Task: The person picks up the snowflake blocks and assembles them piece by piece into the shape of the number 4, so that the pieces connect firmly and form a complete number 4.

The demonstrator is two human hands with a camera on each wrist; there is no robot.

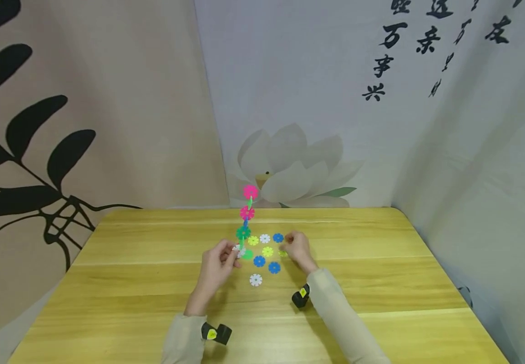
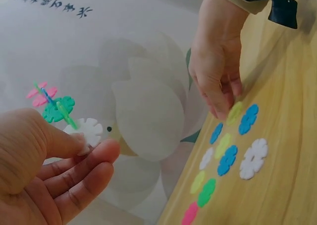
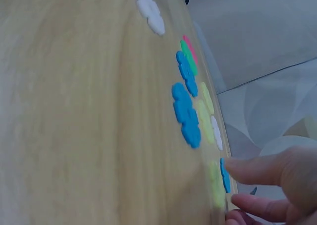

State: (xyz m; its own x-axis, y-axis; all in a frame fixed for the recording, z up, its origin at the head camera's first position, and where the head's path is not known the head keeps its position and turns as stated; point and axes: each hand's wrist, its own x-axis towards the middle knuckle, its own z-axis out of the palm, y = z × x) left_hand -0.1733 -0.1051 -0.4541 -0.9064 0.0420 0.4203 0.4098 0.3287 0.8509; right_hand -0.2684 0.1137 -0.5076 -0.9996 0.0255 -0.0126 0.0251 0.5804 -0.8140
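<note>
My left hand (image 1: pixel 217 265) pinches a white notched flower disc (image 2: pixel 90 132) between thumb and fingertips. That disc ends a raised chain of interlocked discs: a light green disc (image 2: pixel 66 115) seen edge-on, a green disc (image 1: pixel 243 232), a blue one seen edge-on, and pink discs (image 1: pixel 251 191) at the far end. My right hand (image 1: pixel 299 250) reaches down to the table, fingertips right at a yellow disc (image 3: pixel 216 185) lying flat. Thumb and forefinger are apart in the right wrist view, with a blue disc (image 3: pixel 225 175) close by the thumb.
Several loose discs lie on the wooden table (image 1: pixel 121 283) between the hands: blue (image 1: pixel 274 268), white (image 1: pixel 255 280), yellow (image 1: pixel 267 252), light green (image 1: pixel 247 255) and pink (image 2: pixel 189 213). A printed curtain (image 1: pixel 299 101) hangs behind the table's back edge.
</note>
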